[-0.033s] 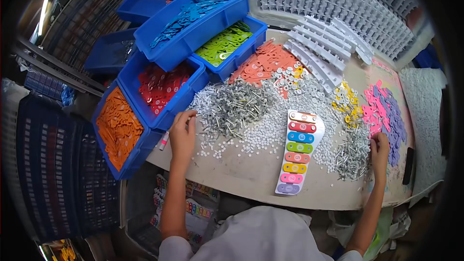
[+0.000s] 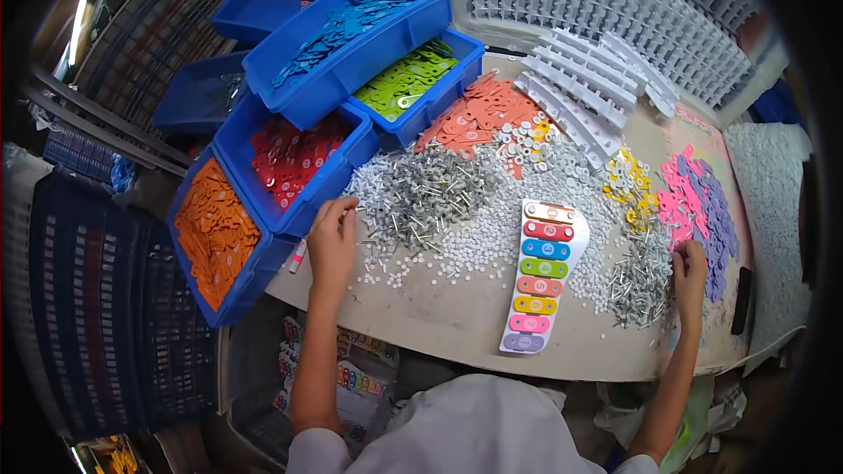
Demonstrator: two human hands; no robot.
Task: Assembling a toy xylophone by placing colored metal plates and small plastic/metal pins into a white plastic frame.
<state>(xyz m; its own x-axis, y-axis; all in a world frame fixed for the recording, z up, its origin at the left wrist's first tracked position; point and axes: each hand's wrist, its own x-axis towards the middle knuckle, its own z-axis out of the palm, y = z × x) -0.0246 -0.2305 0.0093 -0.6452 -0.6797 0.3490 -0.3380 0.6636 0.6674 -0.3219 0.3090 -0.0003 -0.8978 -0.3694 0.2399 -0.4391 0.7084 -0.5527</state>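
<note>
A white toy xylophone (image 2: 516, 331) with a row of coloured bars lies on the table between my hands. My left hand (image 2: 332, 241) is at the left edge of the small white parts, beside the blue bin of red bars (image 2: 299, 158). Its fingers are curled together; anything in them is hidden. To its right spreads a heap of metal screws (image 2: 430, 197). At the right, my right hand (image 2: 690, 270) touches the edge of a second screw pile (image 2: 639, 281), just below the pink bars (image 2: 683, 197). Its fingers are closed too, their tips partly hidden.
Blue bins hold orange bars (image 2: 215, 233), blue bars (image 2: 351, 26) and green bars (image 2: 408, 79). Salmon bars (image 2: 483, 110), yellow bars (image 2: 629, 180) and purple bars (image 2: 716, 228) lie loose. White plastic frames (image 2: 580, 88) are stacked at the back.
</note>
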